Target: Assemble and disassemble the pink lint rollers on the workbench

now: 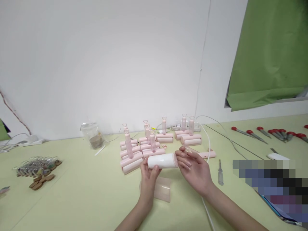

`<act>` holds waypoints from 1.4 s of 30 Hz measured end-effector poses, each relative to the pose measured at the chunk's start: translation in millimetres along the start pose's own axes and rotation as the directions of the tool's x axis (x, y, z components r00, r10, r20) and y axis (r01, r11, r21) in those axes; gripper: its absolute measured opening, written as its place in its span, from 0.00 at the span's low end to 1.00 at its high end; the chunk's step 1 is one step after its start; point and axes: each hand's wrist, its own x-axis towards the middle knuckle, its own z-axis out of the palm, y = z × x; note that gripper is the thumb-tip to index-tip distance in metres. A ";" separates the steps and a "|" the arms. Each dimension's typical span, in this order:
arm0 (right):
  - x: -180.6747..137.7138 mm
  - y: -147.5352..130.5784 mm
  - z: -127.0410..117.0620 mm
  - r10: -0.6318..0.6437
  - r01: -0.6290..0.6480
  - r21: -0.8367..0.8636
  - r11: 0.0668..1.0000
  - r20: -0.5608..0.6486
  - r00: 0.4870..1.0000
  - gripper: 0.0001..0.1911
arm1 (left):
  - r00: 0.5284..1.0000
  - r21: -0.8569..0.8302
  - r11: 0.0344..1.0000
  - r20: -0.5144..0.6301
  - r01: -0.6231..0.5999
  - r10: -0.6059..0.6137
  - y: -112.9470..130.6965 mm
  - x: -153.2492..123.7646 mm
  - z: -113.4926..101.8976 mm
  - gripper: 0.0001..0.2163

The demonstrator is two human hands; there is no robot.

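Note:
My left hand [149, 175] is closed around a white lint roller roll [161, 161], held level above the table with its thumb on the near side. At the roll's pink right end is my right hand [196, 168], palm turned up and fingers partly bent and apart; the fingertips look to touch the rim. Below the roll lies a translucent pinkish cover [163, 189]. Just behind my hands stand several pink lint rollers [132, 163] with upright clear handles ending in heart-shaped loops. A long pink piece [207, 155] lies behind my right wrist.
A clear screwdriver [220, 173] and a white cable [209, 138] lie right of my hands. Farther right are several red-ended tools [257, 136] and a white-handled cutter [278, 156]. Leftward are a plastic bag [95, 138], brown discs [39, 183] and small glass items [36, 165]. A power strip [187, 128] sits by the wall.

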 end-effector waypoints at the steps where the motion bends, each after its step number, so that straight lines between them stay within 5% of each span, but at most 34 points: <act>1: -2.7 3.1 2.0 -0.008 0.010 -0.069 0.998 0.019 1.000 0.08 | 1.000 -0.006 1.000 0.022 0.007 -0.007 -1.4 0.6 0.4 0.25; 5: -12.5 16.5 8.3 0.041 -0.009 -0.326 0.945 0.092 0.995 0.04 | 0.995 -0.028 0.997 0.072 0.068 -0.066 -3.5 0.4 3.1 0.44; 10: -9.4 13.1 4.4 0.034 0.058 -0.525 0.849 0.164 0.986 0.04 | 0.999 0.004 1.000 0.035 0.015 -0.015 9.6 -0.6 2.7 0.43; 13: -2.6 9.4 -6.2 -0.058 0.202 -0.842 0.501 0.201 0.978 0.17 | 0.990 0.047 0.998 0.135 -0.051 0.044 16.2 1.4 -1.2 0.40; 16: -0.4 12.3 -14.0 0.105 0.213 -0.944 0.250 0.245 0.964 0.38 | 0.934 0.040 0.994 0.347 -0.103 0.083 16.9 4.0 -6.8 0.39; 18: -1.7 15.8 -15.0 0.187 0.230 -0.942 0.247 0.279 0.942 0.41 | 0.892 0.043 0.992 0.443 -0.118 0.087 16.5 5.1 -10.7 0.38; 22: -4.7 18.6 -12.8 0.112 0.299 -0.920 0.252 0.334 0.936 0.40 | 0.866 0.062 0.993 0.497 -0.098 0.055 21.8 5.3 -15.3 0.37; 26: -6.7 17.4 -10.8 0.049 0.329 -0.927 0.180 0.342 0.938 0.38 | 0.867 0.012 0.995 0.489 0.102 -0.095 35.8 3.4 -13.7 0.42; 29: -9.5 21.9 -7.1 0.016 0.275 -0.962 0.001 0.275 0.961 0.44 | 0.845 -0.129 0.931 0.474 0.343 -0.246 42.3 0.6 -9.2 0.44; 33: -2.9 23.0 -4.3 0.087 0.173 -0.963 -0.207 0.158 0.984 0.52 | 0.850 -0.212 0.831 0.257 0.514 -0.460 37.0 -1.7 -2.3 0.28; 36: 13.7 -4.4 -8.4 0.019 0.204 -0.888 -0.412 0.215 0.976 0.30 | 0.852 -0.270 0.809 0.127 0.523 -0.508 31.1 2.3 -3.2 0.20; 39: 28.9 -53.4 -21.6 -0.034 0.045 -0.581 -0.813 0.125 0.992 0.16 | 0.844 -0.380 0.762 0.108 0.524 -0.526 30.3 9.7 -9.8 0.15; 42: 33.9 -94.0 -42.8 -0.078 -0.076 -0.440 -0.895 -0.014 0.997 0.11 | 0.815 -0.479 0.690 0.101 0.543 -0.571 32.3 15.1 -15.4 0.11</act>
